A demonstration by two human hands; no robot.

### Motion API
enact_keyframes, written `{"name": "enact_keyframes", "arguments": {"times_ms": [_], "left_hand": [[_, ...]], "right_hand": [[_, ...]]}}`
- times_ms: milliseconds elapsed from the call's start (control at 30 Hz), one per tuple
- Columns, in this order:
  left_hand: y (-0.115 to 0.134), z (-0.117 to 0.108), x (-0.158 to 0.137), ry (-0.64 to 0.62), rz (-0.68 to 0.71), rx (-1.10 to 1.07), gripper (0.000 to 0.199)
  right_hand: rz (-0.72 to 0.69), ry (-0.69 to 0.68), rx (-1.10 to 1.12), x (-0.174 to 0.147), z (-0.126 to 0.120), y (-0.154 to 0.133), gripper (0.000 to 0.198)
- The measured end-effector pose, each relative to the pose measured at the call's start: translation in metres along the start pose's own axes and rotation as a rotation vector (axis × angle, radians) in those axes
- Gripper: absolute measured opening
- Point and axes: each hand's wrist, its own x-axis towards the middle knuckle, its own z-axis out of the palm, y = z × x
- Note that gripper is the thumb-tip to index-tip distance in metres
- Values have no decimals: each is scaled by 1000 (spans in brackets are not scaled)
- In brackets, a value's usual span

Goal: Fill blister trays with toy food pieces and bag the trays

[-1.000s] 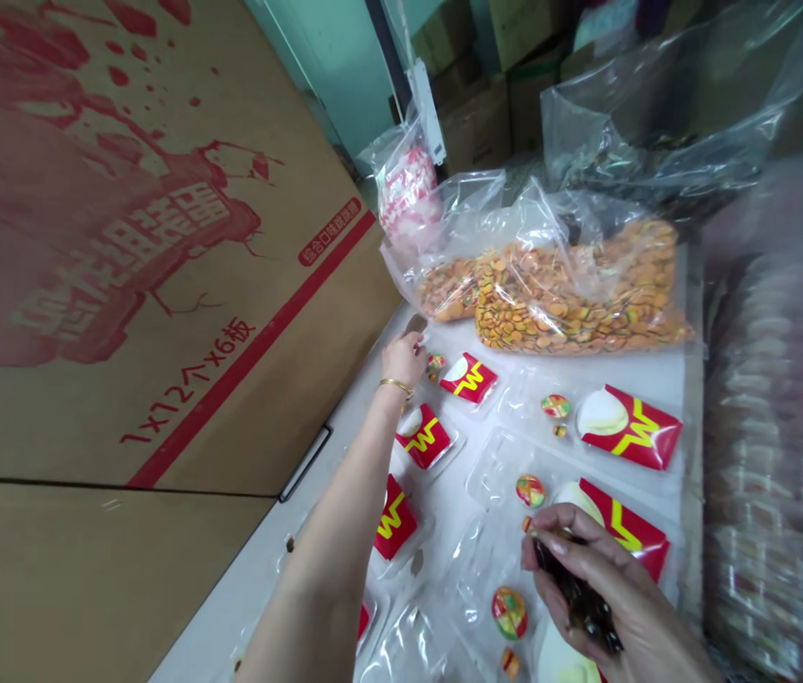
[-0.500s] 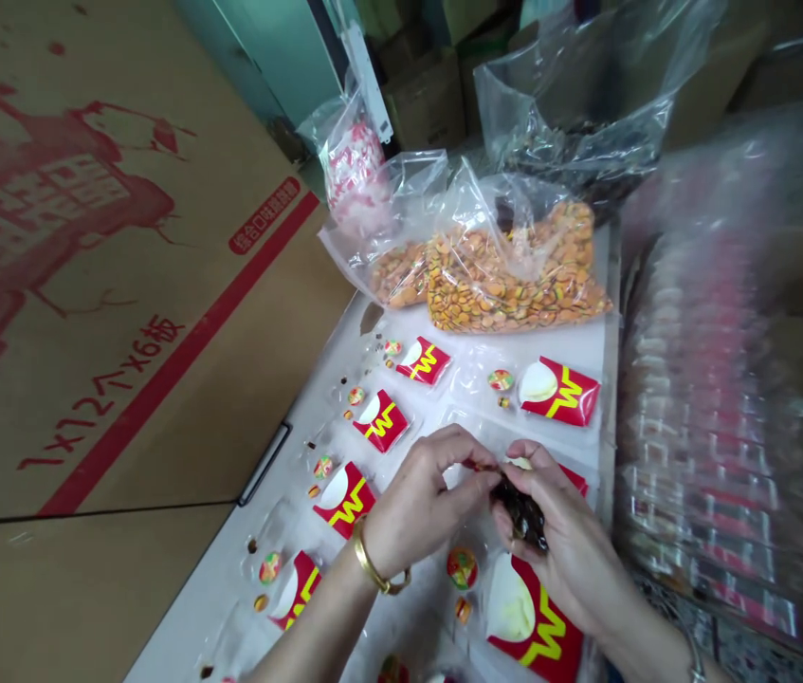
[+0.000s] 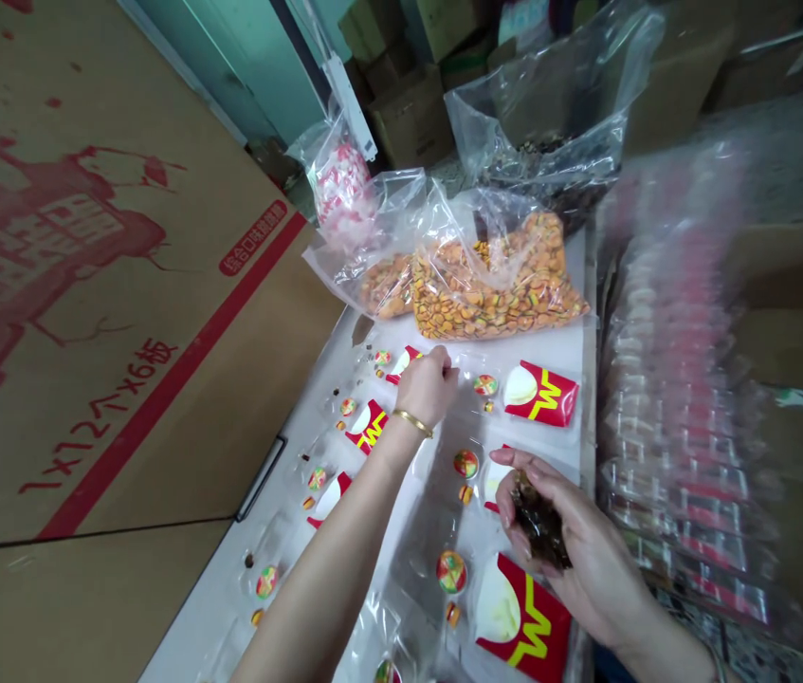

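Now the right hand point(image 3: 561, 531) is curled around dark pieces point(image 3: 541, 526) near a red packet point(image 3: 498, 479); the left hand point(image 3: 430, 384), fingers bunched, grip hidden, is by a clear tray point(image 3: 469, 366).

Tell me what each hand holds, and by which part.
Right hand: a dark glossy clump, cupped around its sides. Left hand: cannot tell; its grip is hidden.
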Motion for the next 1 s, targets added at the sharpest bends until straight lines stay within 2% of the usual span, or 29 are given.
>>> {"name": "enact_keyframes", "arguments": {"times_ms": [100, 167, 233, 300, 367, 433, 500, 567, 667, 733, 800, 933, 1000], "left_hand": [[8, 8, 6, -23, -6, 179, 10], [14, 11, 8, -27, -19, 213, 18], [19, 10, 6, -5, -24, 168, 30], [24, 1, -4, 18, 20, 30, 37], [28, -15, -25, -5, 143, -195, 36], [30, -31, -55, -109, 290, -432, 31], [31, -43, -91, -226, 360, -589, 26], [30, -45, -125, -252, 325, -673, 16], [25, -39, -159, -179, 209, -739, 12], [20, -38, -170, -144, 157, -713, 10], [17, -41, -176, -128, 171, -591, 13], [23, -54, -182, -145, 356, -141, 13], [28, -57, -182, -176, 429, 6, 16]], "right_hand": [[12, 17, -27, -1, 0, 0, 34], [30, 16, -24, -1, 0, 0, 36], [45, 3, -15, -1, -1, -1, 38], [61, -13, 10, 0, -1, -2, 41], [88, -29, 49, -1, -1, -2, 42], [122, -43, 88, -2, 0, 0, 43], [176, -46, 104, -5, 3, 5, 46], [239, -45, 93, -8, 7, 15, 49], [313, -60, 35, -15, 14, 32, 53], [342, -85, 5, -20, 17, 41, 53], [349, -78, -35, -24, 17, 48, 52], [266, 32, -194, -24, 10, 54, 47], [223, 45, -248, -23, 6, 53, 44]]}}
